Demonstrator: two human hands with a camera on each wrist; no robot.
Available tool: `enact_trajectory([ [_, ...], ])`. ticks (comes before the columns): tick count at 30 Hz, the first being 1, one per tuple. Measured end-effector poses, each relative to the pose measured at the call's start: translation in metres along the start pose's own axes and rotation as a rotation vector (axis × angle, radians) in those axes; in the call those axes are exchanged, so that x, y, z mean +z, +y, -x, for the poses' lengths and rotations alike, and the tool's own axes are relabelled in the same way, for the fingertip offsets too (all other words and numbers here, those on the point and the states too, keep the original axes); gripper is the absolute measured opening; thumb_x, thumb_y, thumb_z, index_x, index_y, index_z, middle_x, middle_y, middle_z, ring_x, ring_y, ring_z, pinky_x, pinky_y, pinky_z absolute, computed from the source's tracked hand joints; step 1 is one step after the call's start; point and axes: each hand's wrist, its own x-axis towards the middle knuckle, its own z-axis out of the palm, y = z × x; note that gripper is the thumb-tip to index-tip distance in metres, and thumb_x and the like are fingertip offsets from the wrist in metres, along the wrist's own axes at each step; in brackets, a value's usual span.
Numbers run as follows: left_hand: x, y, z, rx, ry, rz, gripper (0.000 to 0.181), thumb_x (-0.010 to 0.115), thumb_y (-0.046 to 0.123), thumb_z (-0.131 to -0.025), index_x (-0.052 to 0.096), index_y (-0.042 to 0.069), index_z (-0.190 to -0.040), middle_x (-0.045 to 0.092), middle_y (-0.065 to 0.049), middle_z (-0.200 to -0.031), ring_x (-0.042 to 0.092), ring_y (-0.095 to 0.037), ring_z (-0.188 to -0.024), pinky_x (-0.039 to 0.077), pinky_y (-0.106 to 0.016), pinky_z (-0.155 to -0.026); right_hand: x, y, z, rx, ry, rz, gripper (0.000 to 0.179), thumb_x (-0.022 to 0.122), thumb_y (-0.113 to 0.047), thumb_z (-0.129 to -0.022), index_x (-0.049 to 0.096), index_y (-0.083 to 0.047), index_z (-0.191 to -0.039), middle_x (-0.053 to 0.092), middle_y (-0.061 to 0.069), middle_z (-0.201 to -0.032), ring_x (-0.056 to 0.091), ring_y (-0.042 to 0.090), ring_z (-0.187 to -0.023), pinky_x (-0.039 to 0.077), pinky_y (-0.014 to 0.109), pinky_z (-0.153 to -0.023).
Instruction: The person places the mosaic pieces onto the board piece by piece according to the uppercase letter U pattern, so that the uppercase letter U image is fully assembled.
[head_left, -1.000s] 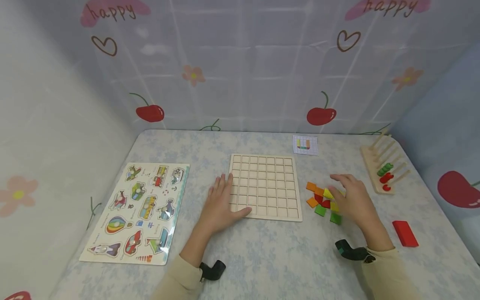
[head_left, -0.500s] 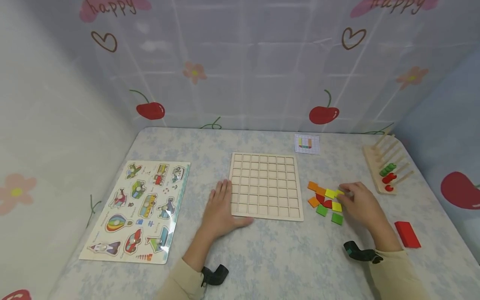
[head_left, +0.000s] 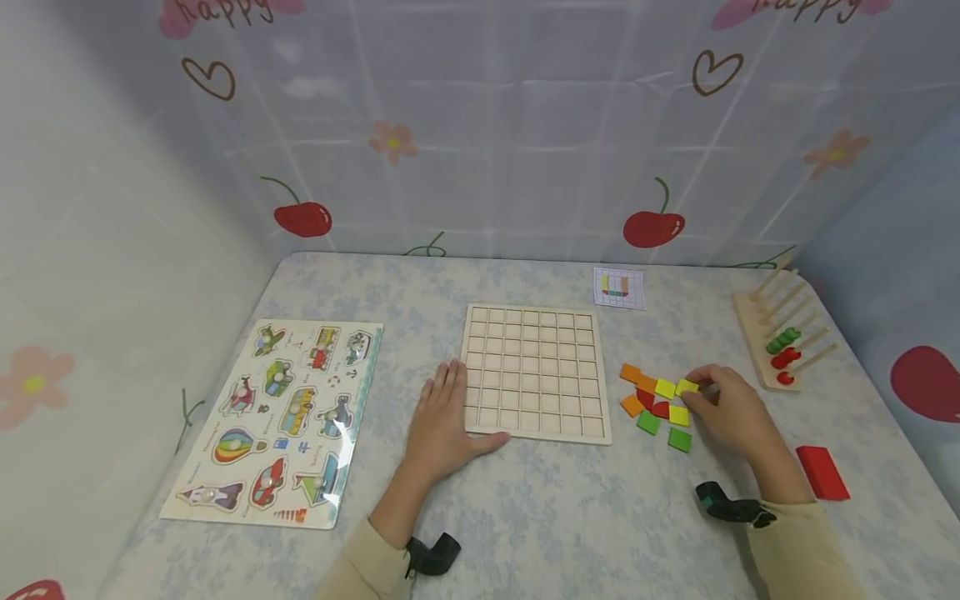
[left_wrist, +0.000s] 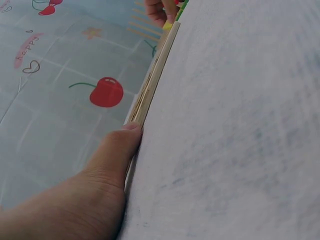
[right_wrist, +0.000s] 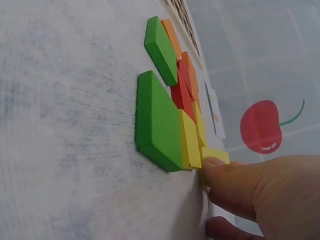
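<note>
The table [head_left: 570,517] has a pale surface with a mottled blue pattern and rounded far corners. It directly supports the following items. Left side: one picture puzzle board [head_left: 277,421], flat, set at an angle. Centre: one square wooden grid board [head_left: 530,371], flat. Beyond the grid board's far right corner: one small printed card [head_left: 619,288]. Right of the grid board: a loose group of square tiles [head_left: 661,409] in orange, red, yellow and green, several touching. Far right: one wooden peg stand [head_left: 755,350]. Nearer on the right: one red block [head_left: 822,472].
</note>
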Motion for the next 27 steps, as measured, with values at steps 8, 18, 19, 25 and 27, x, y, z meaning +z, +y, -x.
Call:
enact_trajectory([
  [8, -0.001, -0.001, 0.0, 0.0, 0.004, -0.014, 0.13, 0.063, 0.081, -0.072, 0.005, 0.004, -0.16, 0.009, -0.012, -0.167, 0.004, -0.026, -0.156, 0.008, -0.047, -0.127, -0.001, 0.002, -0.009, 0.025, 0.009, -0.033, 0.029, 0.067, -0.02, -0.095, 0.055, -0.003, -0.116, 0.06, 0.021, -0.11, 0.056, 0.032, -0.092, 0.049, 0.036, -0.073],
  [18, 0.0, 0.0, -0.001, 0.004, 0.003, -0.03, 0.129, 0.062, 0.082, -0.072, 0.007, 0.004, -0.159, 0.01, -0.011, -0.167, 0.006, -0.025, -0.156, 0.009, -0.045, -0.127, -0.009, -0.015, -0.017, 0.0, 0.04, 0.003, 0.025, 0.065, -0.02, -0.096, 0.057, -0.004, -0.113, 0.061, 0.021, -0.109, 0.054, 0.029, -0.085, 0.043, 0.028, -0.062],
  [19, 0.0, 0.0, 0.0, 0.004, 0.003, -0.032, 0.129, 0.062, 0.082, -0.072, 0.008, 0.004, -0.159, 0.01, -0.011, -0.167, 0.006, -0.025, -0.156, 0.009, -0.045, -0.127, -0.009, -0.018, -0.018, 0.0, 0.035, -0.001, 0.026, 0.065, -0.021, -0.096, 0.057, -0.004, -0.114, 0.061, 0.021, -0.11, 0.054, 0.028, -0.084, 0.043, 0.028, -0.062],
  [25, -0.001, 0.001, 0.0, 0.006, 0.004, -0.031, 0.129, 0.063, 0.081, -0.072, 0.01, 0.003, -0.159, 0.011, -0.011, -0.167, 0.007, -0.025, -0.156, 0.01, -0.046, -0.127, -0.002, -0.037, -0.028, -0.043, 0.037, -0.038, 0.027, 0.064, -0.025, -0.097, 0.059, -0.005, -0.115, 0.063, 0.02, -0.111, 0.056, 0.028, -0.083, 0.045, 0.028, -0.062],
  [27, -0.002, 0.001, 0.0, 0.007, 0.006, -0.028, 0.128, 0.063, 0.081, -0.072, 0.01, 0.003, -0.159, 0.011, -0.011, -0.167, 0.007, -0.025, -0.156, 0.01, -0.046, -0.127, 0.001, -0.046, -0.032, -0.055, 0.027, -0.059, 0.027, 0.063, -0.027, -0.098, 0.058, -0.006, -0.115, 0.063, 0.019, -0.112, 0.055, 0.027, -0.083, 0.046, 0.027, -0.061],
])
